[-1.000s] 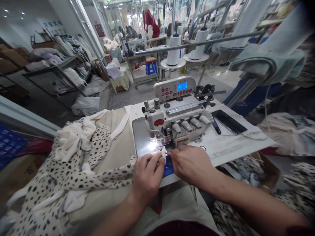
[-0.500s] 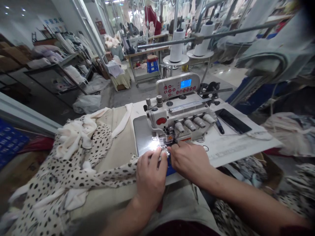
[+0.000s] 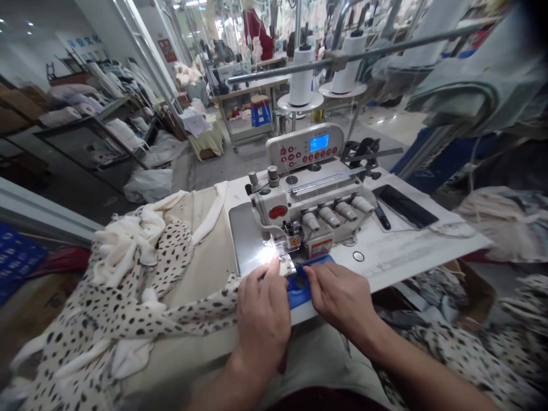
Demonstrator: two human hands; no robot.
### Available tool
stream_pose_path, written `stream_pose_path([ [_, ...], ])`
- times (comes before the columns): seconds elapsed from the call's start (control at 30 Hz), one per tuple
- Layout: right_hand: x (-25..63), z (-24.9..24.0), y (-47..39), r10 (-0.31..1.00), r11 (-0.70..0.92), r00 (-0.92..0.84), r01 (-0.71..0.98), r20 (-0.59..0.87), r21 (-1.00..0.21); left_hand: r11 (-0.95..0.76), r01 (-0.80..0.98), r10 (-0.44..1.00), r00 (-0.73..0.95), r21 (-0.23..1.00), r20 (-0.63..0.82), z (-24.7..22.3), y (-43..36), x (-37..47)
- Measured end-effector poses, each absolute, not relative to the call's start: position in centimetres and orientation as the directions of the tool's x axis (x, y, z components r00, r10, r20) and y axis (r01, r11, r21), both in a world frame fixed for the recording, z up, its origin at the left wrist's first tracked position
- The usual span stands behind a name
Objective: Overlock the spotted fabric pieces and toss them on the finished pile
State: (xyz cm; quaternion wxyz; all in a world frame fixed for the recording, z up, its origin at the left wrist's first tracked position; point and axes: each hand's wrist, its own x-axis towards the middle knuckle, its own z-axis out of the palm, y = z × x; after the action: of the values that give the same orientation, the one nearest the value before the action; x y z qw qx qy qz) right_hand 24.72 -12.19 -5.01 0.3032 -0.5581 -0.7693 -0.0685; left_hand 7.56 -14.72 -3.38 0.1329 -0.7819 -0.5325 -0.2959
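An overlock sewing machine (image 3: 295,200) with a lit needle area stands in front of me. My left hand (image 3: 263,305) is closed over the end of a cream fabric strip with black spots (image 3: 201,311), its fingertips beside the presser foot. The strip runs left into a heap of the same spotted fabric (image 3: 120,308) with plain cream pieces (image 3: 137,234). My right hand (image 3: 345,294) is closed in a pinch over a blue tray (image 3: 302,294) at the machine's front. What its fingertips hold, if anything, is hidden.
On the white tabletop to the right lie a black phone (image 3: 406,205), a dark pen-like tool (image 3: 382,217) and a small black ring (image 3: 358,256). White thread cones (image 3: 302,77) stand behind the machine. Spotted fabric (image 3: 454,354) is piled below right.
My right hand has moved right and slightly down, away from the presser foot, uncovering more of the blue tray. My left hand stays almost in place. The view has shifted slightly.
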Motion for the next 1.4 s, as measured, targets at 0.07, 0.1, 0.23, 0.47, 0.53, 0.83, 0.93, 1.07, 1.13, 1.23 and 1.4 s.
stream_pose_path([
  [0.07,25.2,-6.5,-12.6,0.818,0.401,-0.178,0.858,0.547,-0.321,-0.396,0.904,0.763,0.227,0.160,0.605,-3.4,-14.5,7.4],
  [0.1,25.4,-7.1,-12.7,0.817,0.418,-0.171,0.833,0.550,-0.363,-0.397,0.900,0.768,0.220,0.178,0.602,-3.4,-14.4,7.3],
  [0.23,25.6,-8.6,-12.9,0.813,0.472,-0.137,0.723,0.566,-0.504,-0.408,0.893,0.769,0.225,0.188,0.598,-3.2,-13.9,7.0],
  [0.47,25.5,-10.0,-12.7,0.773,0.573,-0.073,0.508,0.630,-0.644,-0.379,0.894,0.811,0.196,0.240,0.551,-2.5,-12.2,6.2],
  [0.53,25.5,-10.4,-12.7,0.752,0.608,-0.093,0.483,0.653,-0.631,-0.364,0.892,0.832,0.182,0.268,0.524,-2.2,-11.5,5.9],
  [0.83,25.5,-9.8,-12.6,0.750,0.644,-0.131,0.369,0.648,-0.671,-0.258,0.930,0.879,0.114,0.261,0.463,-1.8,-10.4,5.0],
  [0.93,24.6,-8.9,-13.3,0.789,0.611,-0.172,0.328,0.590,-0.721,-0.273,0.930,0.875,0.135,0.245,0.464,-1.6,-11.0,4.4],
  [1.07,21.8,-8.9,-14.3,0.814,0.580,-0.190,0.275,0.548,-0.766,-0.365,0.895,0.843,0.201,0.257,0.499,-1.2,-11.7,3.3],
  [1.13,20.1,-8.9,-14.5,0.870,0.493,-0.138,0.267,0.474,-0.828,-0.377,0.892,0.838,0.213,0.249,0.502,-0.9,-12.1,3.0],
  [1.23,18.2,-8.4,-14.3,0.963,0.270,-0.065,0.198,0.262,-0.942,-0.331,0.920,0.868,0.209,0.210,0.451,-0.3,-12.8,2.9],
  [1.4,17.9,-7.1,-14.3,0.985,0.049,-0.161,-0.069,0.060,-0.996,-0.319,0.900,0.905,0.196,0.296,0.379,0.0,-14.3,4.1],
])
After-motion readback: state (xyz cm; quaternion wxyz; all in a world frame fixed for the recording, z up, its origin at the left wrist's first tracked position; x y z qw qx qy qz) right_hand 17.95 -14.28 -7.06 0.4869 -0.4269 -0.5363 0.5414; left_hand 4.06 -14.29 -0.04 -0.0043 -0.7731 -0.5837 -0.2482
